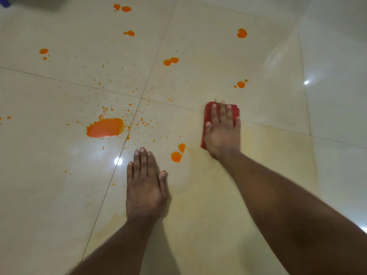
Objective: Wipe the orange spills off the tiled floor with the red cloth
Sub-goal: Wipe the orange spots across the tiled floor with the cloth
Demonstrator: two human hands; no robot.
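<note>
1. Head view, hands: my right hand [222, 132] lies flat on the red cloth [218, 110], fingers straight and spread, pressing it to the tiled floor [258, 62]. My left hand [146, 185] is flat on bare tile with its fingers straight and close together, holding nothing; I judge it is propping me up.

2. Head view, cloth: it looks folded into a pad, lying across a grout line, right of centre. Only its far end and left edge show past my fingers.

3. Head view, spills: the big puddle [105, 128] sits well to the left of the cloth, ringed by fine specks. A pair of drops [177, 153] lies between my two hands, just beside the cloth's near corner. Smaller blots [240, 84] sit beyond the cloth, and more are scattered farther up the floor.

4. Step in hand: I judge the wiping is under way but early. A faint yellowish film covers the tile near my arms, while most blots are untouched.

5. Next move: I would sweep the pad left over the nearby pair of drops, keeping my palm pressed flat, then go for the puddle, which may call for a fresh fold.
</note>
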